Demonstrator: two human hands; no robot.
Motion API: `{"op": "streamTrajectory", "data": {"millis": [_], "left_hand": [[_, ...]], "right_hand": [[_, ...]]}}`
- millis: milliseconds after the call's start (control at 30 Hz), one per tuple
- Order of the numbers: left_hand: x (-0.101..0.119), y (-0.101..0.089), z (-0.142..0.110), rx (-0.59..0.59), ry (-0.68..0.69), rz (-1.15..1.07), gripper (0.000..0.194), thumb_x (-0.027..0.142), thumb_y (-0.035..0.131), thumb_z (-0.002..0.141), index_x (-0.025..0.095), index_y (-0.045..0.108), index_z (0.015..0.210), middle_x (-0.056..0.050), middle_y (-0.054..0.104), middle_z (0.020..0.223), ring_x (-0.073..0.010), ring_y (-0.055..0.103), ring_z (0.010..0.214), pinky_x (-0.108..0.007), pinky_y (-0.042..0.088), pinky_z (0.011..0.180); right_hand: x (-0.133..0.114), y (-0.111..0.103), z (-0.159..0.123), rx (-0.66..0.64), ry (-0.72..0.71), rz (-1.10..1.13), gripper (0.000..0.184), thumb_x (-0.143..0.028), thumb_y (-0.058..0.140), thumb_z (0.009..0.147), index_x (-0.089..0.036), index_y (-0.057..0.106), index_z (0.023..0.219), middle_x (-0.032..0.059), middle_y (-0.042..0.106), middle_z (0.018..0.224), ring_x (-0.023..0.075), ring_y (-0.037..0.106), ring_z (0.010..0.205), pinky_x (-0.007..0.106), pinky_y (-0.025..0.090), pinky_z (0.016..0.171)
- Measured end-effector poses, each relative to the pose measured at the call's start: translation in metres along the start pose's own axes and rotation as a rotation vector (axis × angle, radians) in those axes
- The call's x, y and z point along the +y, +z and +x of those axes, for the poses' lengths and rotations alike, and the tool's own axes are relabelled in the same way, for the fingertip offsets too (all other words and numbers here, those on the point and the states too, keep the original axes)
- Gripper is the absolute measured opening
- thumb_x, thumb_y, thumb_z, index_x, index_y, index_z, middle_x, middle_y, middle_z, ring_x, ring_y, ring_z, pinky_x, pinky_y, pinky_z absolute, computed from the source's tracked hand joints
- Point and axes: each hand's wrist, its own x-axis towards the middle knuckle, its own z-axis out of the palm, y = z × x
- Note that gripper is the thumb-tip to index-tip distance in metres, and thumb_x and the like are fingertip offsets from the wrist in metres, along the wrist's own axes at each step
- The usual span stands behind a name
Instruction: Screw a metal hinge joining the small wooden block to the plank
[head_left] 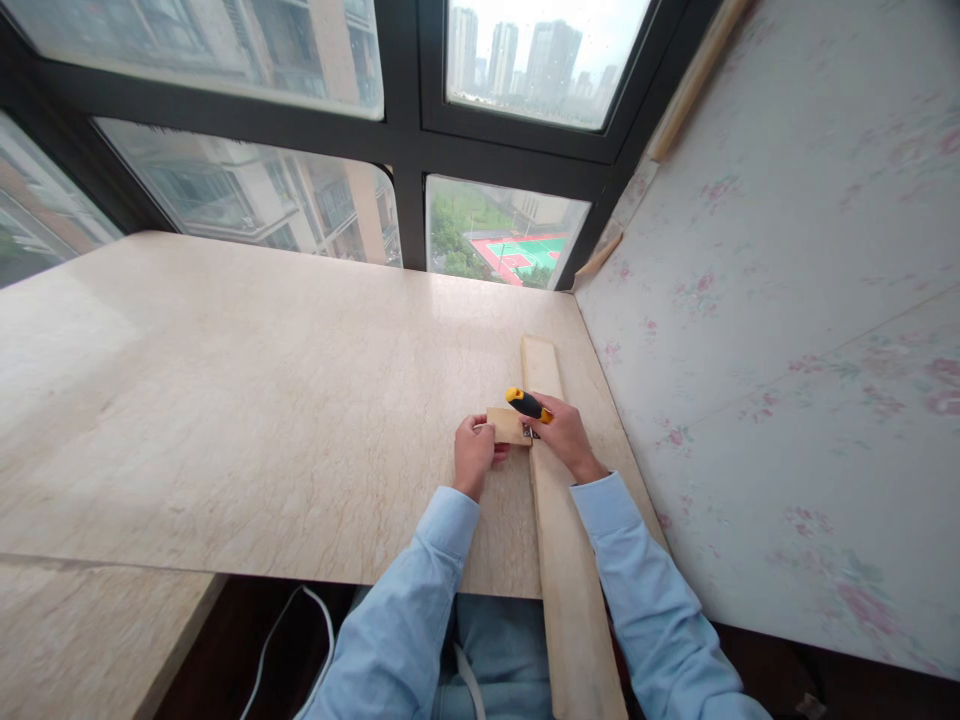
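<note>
My left hand (474, 452) is closed on a small pale wooden block (507, 425) and holds it against the left side of a long wooden plank (564, 560). My right hand (564, 432) is wrapped round a tool with a yellow and black handle (526, 403), its metal end down where the block meets the plank. The plank lies lengthwise on the marble-patterned table (247, 400) and juts over the near edge toward my lap.
A wall with flowered paper (787, 330) runs close along the right side of the table. Dark-framed windows (405, 150) stand behind the far edge. A white cable (300, 620) hangs below the near edge at the left.
</note>
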Motion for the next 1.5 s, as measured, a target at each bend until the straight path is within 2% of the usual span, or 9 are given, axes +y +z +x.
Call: {"op": "streamTrajectory", "data": {"millis": [100, 200, 333, 433, 633, 800, 933, 1333, 1500], "left_hand": [[0.0000, -0.0002, -0.0004, 0.000, 0.006, 0.003, 0.025, 0.014, 0.048, 0.090, 0.009, 0.058, 0.112, -0.013, 0.070, 0.094, -0.0154, 0.066, 0.056, -0.025, 0.052, 0.049], [0.0006, -0.0005, -0.0007, 0.004, 0.007, 0.010, 0.025, 0.014, 0.049, 0.089, 0.009, 0.058, 0.112, -0.013, 0.070, 0.094, -0.0157, 0.066, 0.056, -0.025, 0.053, 0.049], [0.0011, -0.0003, -0.0006, 0.002, -0.004, 0.007, 0.025, 0.013, 0.048, 0.089, 0.009, 0.058, 0.112, -0.013, 0.070, 0.094, -0.0157, 0.067, 0.056, -0.024, 0.052, 0.048], [0.0005, -0.0003, -0.0001, 0.000, -0.005, 0.001, 0.026, 0.013, 0.048, 0.090, 0.008, 0.058, 0.113, -0.014, 0.070, 0.095, -0.0161, 0.067, 0.057, -0.024, 0.052, 0.048], [-0.0022, -0.0007, 0.0013, -0.007, 0.015, 0.000, 0.027, 0.014, 0.049, 0.088, 0.009, 0.058, 0.113, -0.014, 0.071, 0.097, -0.0162, 0.068, 0.056, -0.024, 0.052, 0.048], [-0.0014, -0.0003, 0.0003, -0.001, 0.012, -0.002, 0.025, 0.014, 0.049, 0.089, 0.009, 0.058, 0.112, -0.013, 0.071, 0.095, -0.0156, 0.067, 0.056, -0.024, 0.052, 0.048], [0.0004, 0.0000, -0.0012, 0.010, 0.003, -0.006, 0.027, 0.014, 0.051, 0.087, 0.009, 0.059, 0.113, -0.013, 0.071, 0.094, -0.0161, 0.067, 0.056, -0.025, 0.053, 0.050], [-0.0012, 0.0000, 0.0001, 0.001, 0.002, -0.013, 0.025, 0.013, 0.047, 0.090, 0.009, 0.058, 0.112, -0.014, 0.070, 0.094, -0.0159, 0.067, 0.056, -0.024, 0.052, 0.048], [-0.0009, -0.0001, 0.0007, -0.001, -0.001, -0.008, 0.026, 0.013, 0.047, 0.090, 0.009, 0.058, 0.113, -0.014, 0.071, 0.097, -0.0156, 0.067, 0.056, -0.024, 0.052, 0.048]], "right_hand": [[-0.0016, -0.0011, 0.0001, -0.019, 0.035, 0.007, 0.037, -0.036, 0.069, 0.078, -0.017, 0.074, 0.109, 0.0065, 0.076, 0.101, 0.0260, 0.070, 0.093, 0.039, 0.053, 0.087], [-0.0023, -0.0035, -0.0003, -0.041, 0.068, 0.072, 0.037, -0.038, 0.068, 0.078, -0.016, 0.075, 0.107, 0.0055, 0.077, 0.096, 0.0262, 0.070, 0.088, 0.037, 0.054, 0.081], [-0.0011, -0.0055, -0.0014, -0.091, 0.071, 0.147, 0.037, -0.033, 0.065, 0.078, -0.016, 0.075, 0.109, 0.0063, 0.076, 0.103, 0.0272, 0.070, 0.095, 0.039, 0.053, 0.086], [-0.0007, -0.0051, -0.0020, -0.080, 0.057, 0.167, 0.042, -0.032, 0.067, 0.077, -0.018, 0.072, 0.116, 0.0060, 0.075, 0.111, 0.0265, 0.068, 0.102, 0.040, 0.052, 0.092], [-0.0034, -0.0032, -0.0010, -0.023, 0.063, 0.051, 0.040, -0.036, 0.070, 0.075, -0.016, 0.073, 0.110, 0.0082, 0.075, 0.106, 0.0261, 0.068, 0.096, 0.039, 0.052, 0.089], [-0.0060, -0.0052, -0.0016, -0.060, 0.032, 0.030, 0.035, -0.037, 0.066, 0.080, -0.017, 0.075, 0.107, 0.0061, 0.076, 0.095, 0.0252, 0.069, 0.087, 0.036, 0.053, 0.081], [-0.0053, -0.0066, -0.0029, -0.103, 0.009, 0.074, 0.035, -0.034, 0.064, 0.081, -0.017, 0.075, 0.110, 0.0046, 0.076, 0.095, 0.0249, 0.070, 0.087, 0.033, 0.054, 0.077], [-0.0051, -0.0057, -0.0044, -0.103, 0.029, 0.138, 0.043, -0.029, 0.063, 0.079, -0.019, 0.072, 0.120, 0.0028, 0.075, 0.111, 0.0276, 0.070, 0.104, 0.039, 0.054, 0.092], [0.0017, -0.0050, -0.0030, -0.047, -0.025, 0.101, 0.053, -0.021, 0.067, 0.071, -0.020, 0.068, 0.124, 0.0071, 0.069, 0.127, 0.0280, 0.063, 0.119, 0.043, 0.047, 0.105]]}}
